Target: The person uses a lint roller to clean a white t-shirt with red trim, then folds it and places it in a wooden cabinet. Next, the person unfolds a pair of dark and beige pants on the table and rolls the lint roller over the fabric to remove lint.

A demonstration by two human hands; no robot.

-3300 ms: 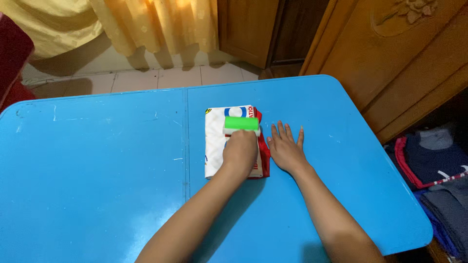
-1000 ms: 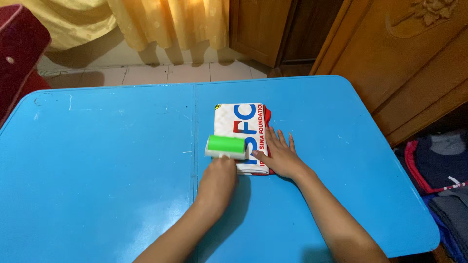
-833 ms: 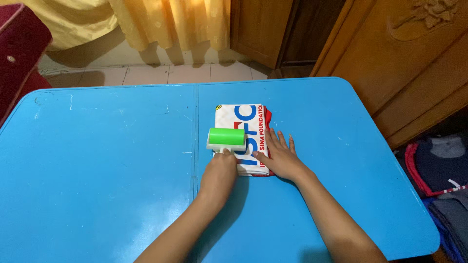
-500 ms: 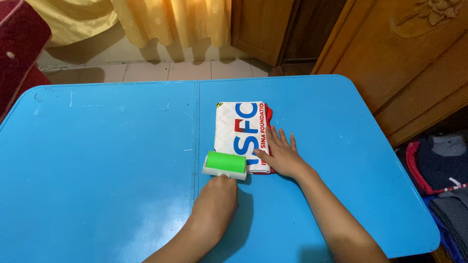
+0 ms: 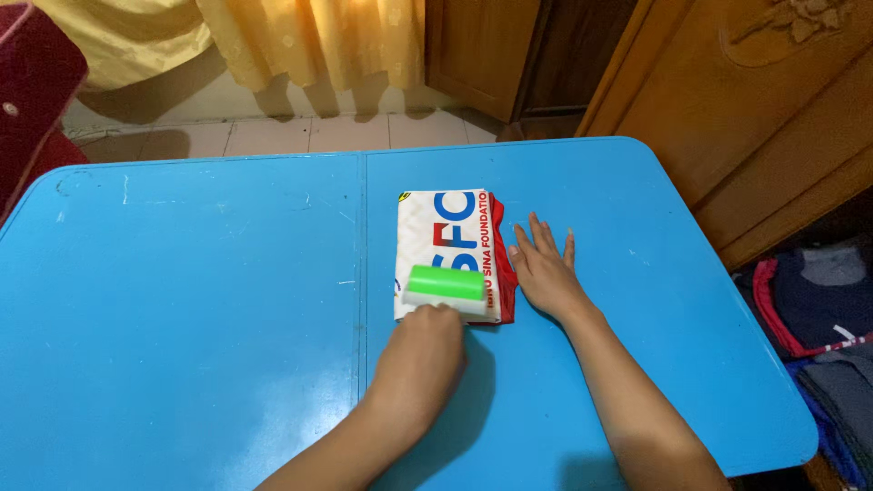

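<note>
A folded white cloth (image 5: 443, 236) with red edges and printed blue and red lettering lies on the blue table (image 5: 200, 300). My left hand (image 5: 420, 359) grips a lint roller with a green drum (image 5: 445, 285), which rests on the cloth's near end. My right hand (image 5: 546, 269) lies flat with fingers spread on the table, touching the cloth's right red edge.
A wooden cabinet (image 5: 746, 100) stands to the right, a wooden door (image 5: 491, 45) behind. Yellow curtains (image 5: 309, 36) hang at the back over a tiled floor (image 5: 273, 136). A dark red seat (image 5: 32, 100) is at far left. Folded clothes (image 5: 818, 309) sit low at right.
The roller has shifted right, from the cloth's near left corner onto its near middle. My right hand slid off the cloth to the table beside its right edge.
</note>
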